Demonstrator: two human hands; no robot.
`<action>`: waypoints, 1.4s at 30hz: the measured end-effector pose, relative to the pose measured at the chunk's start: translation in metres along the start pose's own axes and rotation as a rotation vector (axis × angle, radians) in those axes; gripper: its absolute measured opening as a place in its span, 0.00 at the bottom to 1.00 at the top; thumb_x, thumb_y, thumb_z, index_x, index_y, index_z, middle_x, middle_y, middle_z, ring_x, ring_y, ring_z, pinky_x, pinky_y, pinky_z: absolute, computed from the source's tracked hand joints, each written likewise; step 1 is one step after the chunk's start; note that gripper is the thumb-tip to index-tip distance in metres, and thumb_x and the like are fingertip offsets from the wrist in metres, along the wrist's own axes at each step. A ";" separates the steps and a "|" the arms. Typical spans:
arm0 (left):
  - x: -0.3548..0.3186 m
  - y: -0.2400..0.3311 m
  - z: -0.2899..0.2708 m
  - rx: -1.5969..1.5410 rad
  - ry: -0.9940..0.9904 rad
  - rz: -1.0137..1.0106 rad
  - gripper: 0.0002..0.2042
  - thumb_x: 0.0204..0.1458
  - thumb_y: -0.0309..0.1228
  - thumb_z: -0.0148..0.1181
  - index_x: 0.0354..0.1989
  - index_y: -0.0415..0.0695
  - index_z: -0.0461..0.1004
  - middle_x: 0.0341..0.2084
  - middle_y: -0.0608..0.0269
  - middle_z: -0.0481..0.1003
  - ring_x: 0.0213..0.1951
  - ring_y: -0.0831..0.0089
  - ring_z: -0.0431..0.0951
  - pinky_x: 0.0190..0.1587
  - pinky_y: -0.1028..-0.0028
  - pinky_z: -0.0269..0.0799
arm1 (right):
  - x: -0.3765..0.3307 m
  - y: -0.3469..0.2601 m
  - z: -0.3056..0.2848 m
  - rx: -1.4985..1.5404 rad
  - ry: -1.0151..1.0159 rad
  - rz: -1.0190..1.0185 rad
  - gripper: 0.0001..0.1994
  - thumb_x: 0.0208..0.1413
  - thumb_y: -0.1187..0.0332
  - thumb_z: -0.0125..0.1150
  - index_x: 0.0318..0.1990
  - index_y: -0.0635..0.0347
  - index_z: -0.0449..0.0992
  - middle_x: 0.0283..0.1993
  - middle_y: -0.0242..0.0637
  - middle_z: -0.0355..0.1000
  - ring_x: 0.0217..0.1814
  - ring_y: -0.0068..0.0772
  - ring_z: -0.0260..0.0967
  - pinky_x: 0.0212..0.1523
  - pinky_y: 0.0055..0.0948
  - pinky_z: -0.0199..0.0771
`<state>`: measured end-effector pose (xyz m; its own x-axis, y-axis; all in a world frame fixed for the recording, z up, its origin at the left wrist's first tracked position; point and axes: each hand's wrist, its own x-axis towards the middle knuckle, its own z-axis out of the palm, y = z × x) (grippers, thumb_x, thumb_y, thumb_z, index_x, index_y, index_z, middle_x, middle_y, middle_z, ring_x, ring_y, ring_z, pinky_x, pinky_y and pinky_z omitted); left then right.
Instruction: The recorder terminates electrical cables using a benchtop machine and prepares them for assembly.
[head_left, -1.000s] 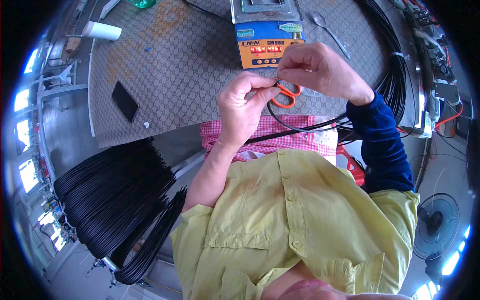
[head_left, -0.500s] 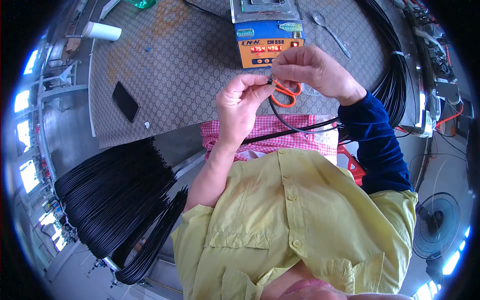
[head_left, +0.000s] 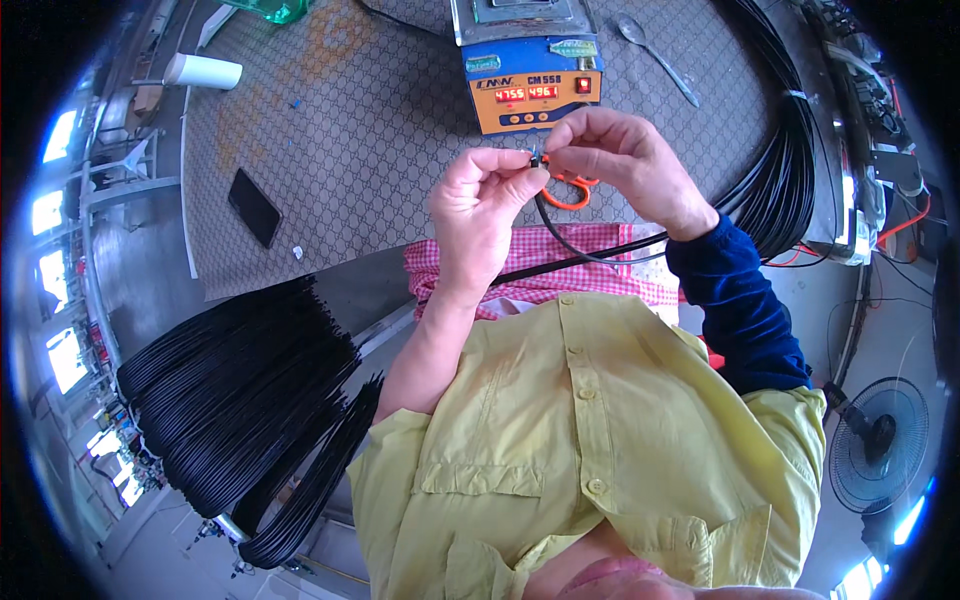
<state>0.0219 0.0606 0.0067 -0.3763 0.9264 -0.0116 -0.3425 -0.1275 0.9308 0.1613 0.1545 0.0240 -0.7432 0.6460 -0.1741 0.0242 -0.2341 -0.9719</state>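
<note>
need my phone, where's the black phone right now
In the head view the black phone lies flat on the patterned table mat, on the person's left, below the white cup.

Yellow-green button-up shirt (head_left: 590, 440) w/ chest pocket, buttons down front. Left hand (head_left: 480, 200): forearm bare. Right hand (head_left: 620, 160): dark blue long sleeve (head_left: 740, 300) under short yellow shirt sleeve. No gloves.
</note>
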 end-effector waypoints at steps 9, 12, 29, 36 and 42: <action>0.000 -0.002 0.001 0.041 -0.075 -0.038 0.14 0.44 0.16 0.54 0.41 0.36 0.67 0.29 0.61 0.72 0.31 0.78 0.72 0.38 0.80 0.70 | -0.005 -0.002 0.009 -0.069 0.069 -0.076 0.06 0.52 0.72 0.52 0.34 0.65 0.70 0.31 0.27 0.68 0.35 0.13 0.63 0.38 0.14 0.65; 0.000 0.001 0.003 0.016 -0.074 -0.053 0.14 0.44 0.18 0.56 0.41 0.38 0.67 0.26 0.65 0.71 0.30 0.83 0.70 0.35 0.84 0.68 | -0.005 -0.001 0.009 -0.089 0.073 -0.071 0.06 0.52 0.72 0.52 0.33 0.65 0.70 0.31 0.26 0.68 0.34 0.13 0.63 0.37 0.14 0.65; -0.002 -0.002 0.006 -0.058 -0.094 -0.090 0.11 0.49 0.20 0.49 0.42 0.36 0.64 0.29 0.59 0.72 0.33 0.76 0.73 0.38 0.78 0.69 | -0.003 0.011 0.007 0.433 -0.010 0.141 0.06 0.52 0.69 0.51 0.32 0.63 0.70 0.28 0.29 0.66 0.32 0.18 0.62 0.38 0.18 0.61; -0.001 -0.004 0.001 -0.284 -0.108 -0.224 0.10 0.51 0.24 0.47 0.42 0.38 0.65 0.29 0.59 0.70 0.32 0.71 0.71 0.38 0.74 0.68 | -0.026 0.028 0.002 0.004 0.036 0.090 0.10 0.53 0.66 0.51 0.35 0.65 0.68 0.30 0.30 0.67 0.35 0.18 0.63 0.40 0.19 0.64; 0.001 -0.006 0.000 -0.430 -0.106 -0.306 0.08 0.51 0.23 0.46 0.41 0.39 0.64 0.29 0.58 0.71 0.31 0.71 0.73 0.37 0.73 0.70 | -0.046 0.036 0.008 0.115 -0.070 0.191 0.10 0.51 0.66 0.54 0.35 0.64 0.67 0.27 0.26 0.65 0.30 0.13 0.61 0.30 0.15 0.63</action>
<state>0.0235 0.0622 0.0011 -0.1225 0.9718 -0.2014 -0.7529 0.0412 0.6568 0.1908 0.1109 -0.0023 -0.7768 0.5311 -0.3383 0.0957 -0.4314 -0.8971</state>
